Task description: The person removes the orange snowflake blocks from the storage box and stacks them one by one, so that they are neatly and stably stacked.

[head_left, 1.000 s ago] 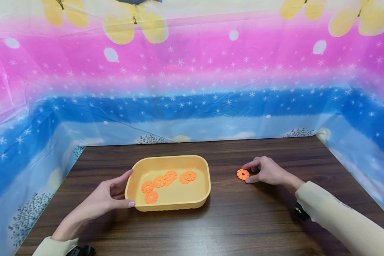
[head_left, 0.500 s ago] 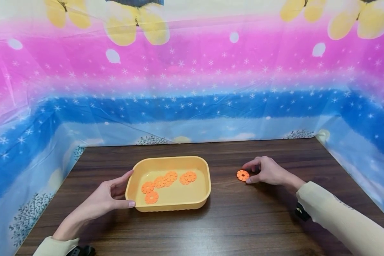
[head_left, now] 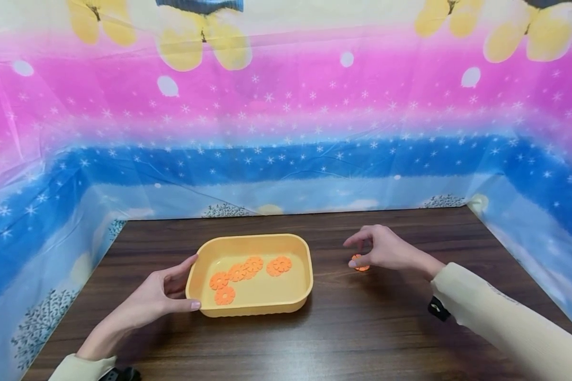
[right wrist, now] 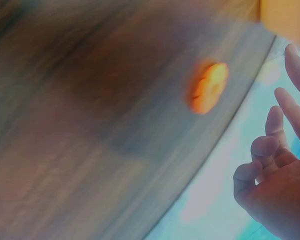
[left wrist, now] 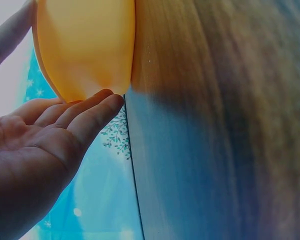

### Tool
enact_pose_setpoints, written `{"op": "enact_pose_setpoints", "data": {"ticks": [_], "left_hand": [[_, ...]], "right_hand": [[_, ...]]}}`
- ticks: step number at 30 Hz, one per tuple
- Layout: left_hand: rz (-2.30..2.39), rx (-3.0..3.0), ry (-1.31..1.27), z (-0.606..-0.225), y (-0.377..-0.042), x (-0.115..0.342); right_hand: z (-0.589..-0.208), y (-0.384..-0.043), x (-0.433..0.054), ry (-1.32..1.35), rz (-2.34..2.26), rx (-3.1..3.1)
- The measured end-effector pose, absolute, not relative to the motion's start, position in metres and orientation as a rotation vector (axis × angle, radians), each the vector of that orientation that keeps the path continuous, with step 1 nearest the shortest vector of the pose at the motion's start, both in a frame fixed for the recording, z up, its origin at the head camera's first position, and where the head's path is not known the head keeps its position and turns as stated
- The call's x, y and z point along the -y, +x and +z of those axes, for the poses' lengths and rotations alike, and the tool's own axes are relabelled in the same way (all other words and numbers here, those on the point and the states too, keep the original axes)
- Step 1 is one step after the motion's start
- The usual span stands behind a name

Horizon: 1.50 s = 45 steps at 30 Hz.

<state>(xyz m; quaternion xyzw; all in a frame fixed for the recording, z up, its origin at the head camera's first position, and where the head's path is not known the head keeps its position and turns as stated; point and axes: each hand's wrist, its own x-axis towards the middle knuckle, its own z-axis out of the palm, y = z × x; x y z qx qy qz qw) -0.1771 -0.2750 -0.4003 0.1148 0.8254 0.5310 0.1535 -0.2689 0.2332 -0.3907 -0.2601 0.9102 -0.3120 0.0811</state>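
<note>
"Left hand (head_left: 154, 296)?"
"Its thumb and fingers are gripping a rounded yellow plastic tray (head_left: 257, 310) at one end."
"Right hand (head_left: 383, 248)?"
"Its fingers are hovering, parted and holding nothing, over an orange flower-shaped disc (right wrist: 211, 89) lying on the dark wooden bench (head_left: 314, 341)."

Beside the left hand (head_left: 152, 292), the tray (head_left: 262, 291) is a plain warm yellow; the discs (head_left: 223, 300) inside it are bright orange, like the lone disc (right wrist: 207, 91) by the right hand (head_left: 385, 247); the table (head_left: 343, 333) beneath both hands is dark brown with streaky wood grain; the sleeve (head_left: 495, 312) behind the right hand is cream, the wrist gear (head_left: 438, 308) black; beyond both hands, the cloth (head_left: 286, 121) goes from pale blue with dark leafy sprigs, through deep blue and pink strewn with white snowflakes, to cream with yellow butterflies (head_left: 178, 45).
</note>
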Motion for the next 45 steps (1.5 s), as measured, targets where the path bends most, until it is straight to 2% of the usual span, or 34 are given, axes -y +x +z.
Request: {"op": "enact_pose_setpoints", "data": {"ticks": [23, 45], "left_hand": [[1.547, -2.353, 0.319, -0.403, -0.173, 0.278], [1.56, -2.351, 0.402, -0.402, -0.178, 0.278]], "right_hand": [[-0.353, -0.265, -0.131, -1.086, -0.875, -2.647], [-0.371, -0.273, -0.056, -1.177, -0.874, -2.475]]}}
